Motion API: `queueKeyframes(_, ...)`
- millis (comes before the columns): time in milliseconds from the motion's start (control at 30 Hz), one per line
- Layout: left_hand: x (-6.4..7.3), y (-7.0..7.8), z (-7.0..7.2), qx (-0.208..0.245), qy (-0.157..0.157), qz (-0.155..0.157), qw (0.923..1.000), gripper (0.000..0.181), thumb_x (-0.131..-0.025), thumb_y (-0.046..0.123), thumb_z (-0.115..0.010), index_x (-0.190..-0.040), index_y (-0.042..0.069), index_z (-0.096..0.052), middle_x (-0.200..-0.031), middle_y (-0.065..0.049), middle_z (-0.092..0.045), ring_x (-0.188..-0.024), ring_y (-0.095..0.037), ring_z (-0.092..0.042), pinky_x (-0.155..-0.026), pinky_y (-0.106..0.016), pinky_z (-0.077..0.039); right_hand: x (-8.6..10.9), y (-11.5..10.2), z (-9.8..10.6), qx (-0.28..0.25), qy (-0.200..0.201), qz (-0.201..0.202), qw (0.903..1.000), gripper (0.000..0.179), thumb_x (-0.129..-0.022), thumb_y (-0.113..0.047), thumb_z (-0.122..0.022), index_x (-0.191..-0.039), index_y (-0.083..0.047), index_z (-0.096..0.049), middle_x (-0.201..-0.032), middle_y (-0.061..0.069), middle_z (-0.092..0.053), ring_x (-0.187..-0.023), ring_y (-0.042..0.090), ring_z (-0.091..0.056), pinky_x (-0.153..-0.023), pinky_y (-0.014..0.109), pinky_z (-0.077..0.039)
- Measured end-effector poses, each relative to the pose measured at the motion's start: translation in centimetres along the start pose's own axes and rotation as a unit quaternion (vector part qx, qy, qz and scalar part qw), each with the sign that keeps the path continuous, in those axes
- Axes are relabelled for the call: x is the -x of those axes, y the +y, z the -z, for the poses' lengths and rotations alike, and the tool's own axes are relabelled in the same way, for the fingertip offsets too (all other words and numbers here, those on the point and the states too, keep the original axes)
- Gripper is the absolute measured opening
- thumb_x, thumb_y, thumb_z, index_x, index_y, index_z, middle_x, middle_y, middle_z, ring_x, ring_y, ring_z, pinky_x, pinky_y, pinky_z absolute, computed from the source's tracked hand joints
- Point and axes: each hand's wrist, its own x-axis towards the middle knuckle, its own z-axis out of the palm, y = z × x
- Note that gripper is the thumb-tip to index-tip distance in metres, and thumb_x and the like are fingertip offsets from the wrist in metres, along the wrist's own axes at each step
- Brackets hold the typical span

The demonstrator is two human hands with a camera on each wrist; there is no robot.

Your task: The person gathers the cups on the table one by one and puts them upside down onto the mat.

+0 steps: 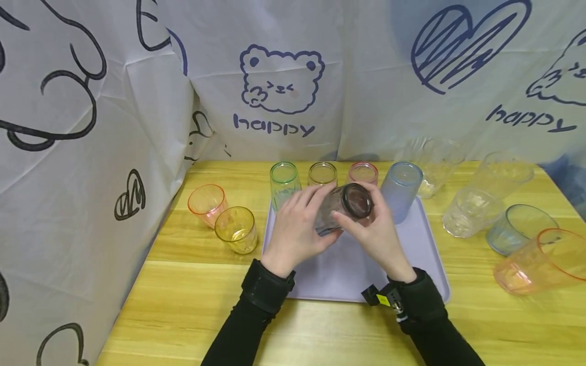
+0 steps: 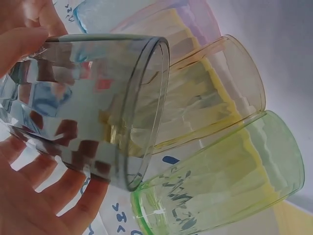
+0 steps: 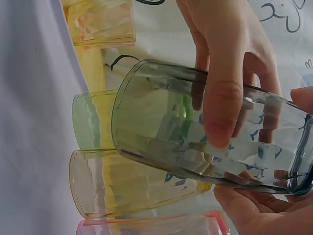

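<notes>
A grey drinking glass (image 1: 330, 209) is held tilted over the lilac tray (image 1: 339, 282), its thick dark base up to the right and its mouth pointing down to the left. My left hand (image 1: 295, 226) grips its side, thumb and fingers on opposite walls. Around the base end, my right hand (image 1: 376, 239) holds it with thumb and fingers. Just behind, a green glass (image 1: 284, 185), an amber glass (image 1: 322, 173), a pink glass (image 1: 363, 173) and a blue glass (image 1: 399, 195) stand upside down in a row on the tray's far side.
Left of the tray stand an orange tumbler (image 1: 208, 208) and a yellow tumbler (image 1: 238, 234), mouths up. On the right are clear glasses (image 1: 471, 208), a blue-grey tumbler (image 1: 515, 231) and a larger orange glass (image 1: 535, 269). A printed cloth (image 1: 366, 112) hangs behind the wooden table (image 1: 183, 305).
</notes>
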Motion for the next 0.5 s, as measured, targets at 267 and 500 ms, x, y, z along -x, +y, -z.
queueKeyframes(267, 0.1, 0.1, -0.8, 0.012, -0.002, 0.023, 0.9997, 0.09, -0.066, 0.043, -0.091, -0.143, 0.02, -0.051, -0.133, -0.001, -0.064, -0.118, -0.022, -0.065, -0.081, -0.036, -0.061, 0.1, 0.3, -0.2, 0.045, -0.003, 0.009, 0.9989, 0.068, -0.082, 0.002, -0.077, -0.142, -0.001, -0.044, -0.138, 0.013, -0.054, -0.119, 0.009, -0.056, -0.095, 0.018, -0.052)
queueKeyframes(500, 0.9, -0.4, -1.3, 0.076, -0.005, 0.083, 0.9936, 0.088, -0.068, 0.039, -0.092, -0.142, 0.017, -0.05, -0.135, -0.003, -0.063, -0.121, -0.022, -0.064, -0.09, -0.039, -0.059, 0.2, 0.5, -0.1, -0.004, -0.031, 0.017, 0.9994, 0.067, -0.088, 0.004, -0.068, -0.147, 0.0, -0.036, -0.143, 0.015, -0.05, -0.128, 0.006, -0.053, -0.108, 0.019, -0.047)
